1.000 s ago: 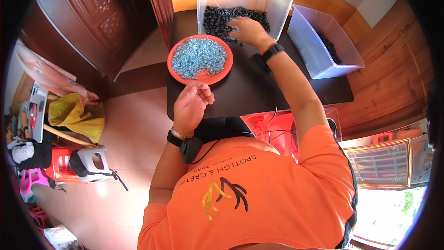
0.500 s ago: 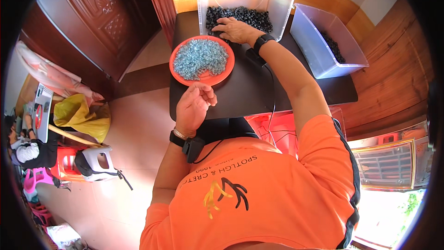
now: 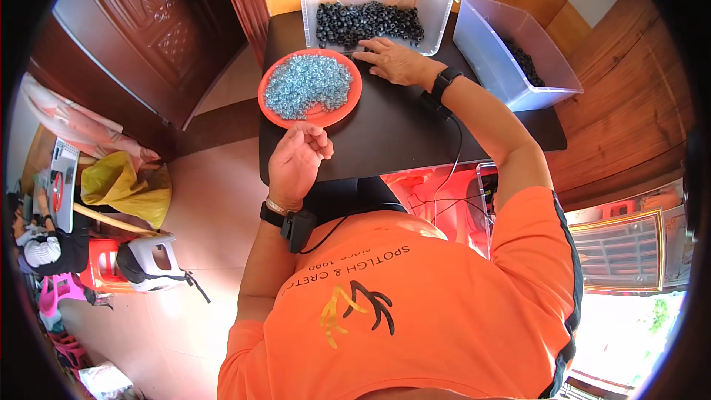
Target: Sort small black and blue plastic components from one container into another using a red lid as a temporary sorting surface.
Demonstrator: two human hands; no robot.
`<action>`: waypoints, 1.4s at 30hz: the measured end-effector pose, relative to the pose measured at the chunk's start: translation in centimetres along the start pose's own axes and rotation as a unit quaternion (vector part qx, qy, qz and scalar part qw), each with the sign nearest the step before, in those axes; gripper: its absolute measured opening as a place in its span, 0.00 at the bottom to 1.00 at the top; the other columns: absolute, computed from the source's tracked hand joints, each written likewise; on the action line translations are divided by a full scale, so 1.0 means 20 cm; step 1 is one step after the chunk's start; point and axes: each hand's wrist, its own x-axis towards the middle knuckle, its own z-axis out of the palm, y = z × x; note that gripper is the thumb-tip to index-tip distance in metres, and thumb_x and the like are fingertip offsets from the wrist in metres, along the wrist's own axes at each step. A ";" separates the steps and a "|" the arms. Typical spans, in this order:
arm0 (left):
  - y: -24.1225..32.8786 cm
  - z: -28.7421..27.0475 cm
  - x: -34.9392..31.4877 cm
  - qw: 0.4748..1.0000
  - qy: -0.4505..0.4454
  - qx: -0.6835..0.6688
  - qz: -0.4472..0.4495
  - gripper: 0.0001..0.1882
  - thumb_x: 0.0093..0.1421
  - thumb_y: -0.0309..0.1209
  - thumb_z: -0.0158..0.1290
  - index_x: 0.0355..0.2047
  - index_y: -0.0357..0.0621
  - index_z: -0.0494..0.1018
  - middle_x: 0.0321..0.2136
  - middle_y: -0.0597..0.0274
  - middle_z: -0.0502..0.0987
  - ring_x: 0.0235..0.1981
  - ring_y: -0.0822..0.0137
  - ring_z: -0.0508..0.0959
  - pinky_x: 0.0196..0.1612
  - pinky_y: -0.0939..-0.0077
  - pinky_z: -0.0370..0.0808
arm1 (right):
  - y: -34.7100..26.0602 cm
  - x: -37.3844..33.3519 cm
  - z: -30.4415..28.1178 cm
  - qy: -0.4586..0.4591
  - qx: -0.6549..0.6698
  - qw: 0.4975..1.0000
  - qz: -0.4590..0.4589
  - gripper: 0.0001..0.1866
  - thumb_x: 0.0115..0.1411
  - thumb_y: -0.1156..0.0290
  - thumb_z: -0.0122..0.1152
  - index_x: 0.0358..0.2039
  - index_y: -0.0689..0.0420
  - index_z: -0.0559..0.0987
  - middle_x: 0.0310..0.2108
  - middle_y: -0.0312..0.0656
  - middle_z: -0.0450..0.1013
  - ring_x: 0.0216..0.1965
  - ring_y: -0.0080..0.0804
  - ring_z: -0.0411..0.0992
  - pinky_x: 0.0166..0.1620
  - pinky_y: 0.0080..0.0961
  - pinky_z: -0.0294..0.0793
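A round orange-red plate holds a heap of small, shiny, pale blue-clear pieces. Just below its near rim is my left hand, palm turned up, fingers curled in toward the thumb. Anything inside those fingers is too small or hidden to make out. My right hand reaches out over the dark table, right of the plate, its fingers stretched and slightly apart. Its fingertips are near the front of a clear plastic bin tipped on its side, where many small black ring-like pieces lie. No held piece shows in it.
A second translucent bin with black pieces stands at the right on the dark tabletop. A cable runs from my right wrist over the table edge. Another person sits far left, near stools and a yellow bag.
My right hand has drawn back from the black pieces in the tipped bin, toward me and right. My left hand stays curled below the plate. The whole view has shifted slightly.
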 end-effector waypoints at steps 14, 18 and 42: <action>0.00 -0.01 -0.01 1.000 -0.008 -0.012 -0.001 0.13 0.65 0.34 0.40 0.39 0.36 0.69 0.34 0.57 0.71 0.35 0.63 0.71 0.42 0.70 0.67 | -0.02 -0.14 -0.12 0.035 0.048 0.998 -0.005 0.27 0.57 0.69 0.56 0.58 0.48 0.67 0.60 0.50 0.59 0.57 0.52 0.62 0.57 0.40 0.66; -0.01 0.11 0.00 0.973 -0.028 0.231 -0.002 0.12 0.63 0.28 0.40 0.36 0.35 0.72 0.36 0.57 0.73 0.38 0.66 0.73 0.44 0.73 0.68 | 0.19 -0.10 -0.19 0.102 0.068 0.986 0.117 0.23 0.59 0.64 0.55 0.56 0.45 0.70 0.54 0.45 0.67 0.53 0.46 0.67 0.54 0.38 0.69; -0.24 0.25 0.44 0.922 0.011 0.304 -0.238 0.12 0.59 0.38 0.51 0.32 0.40 0.71 0.25 0.62 0.72 0.19 0.71 0.74 0.20 0.82 0.69 | 0.20 0.57 0.17 0.023 -0.047 0.992 0.118 0.23 0.60 0.50 0.51 0.49 0.51 0.74 0.47 0.51 0.69 0.52 0.53 0.64 0.53 0.47 0.66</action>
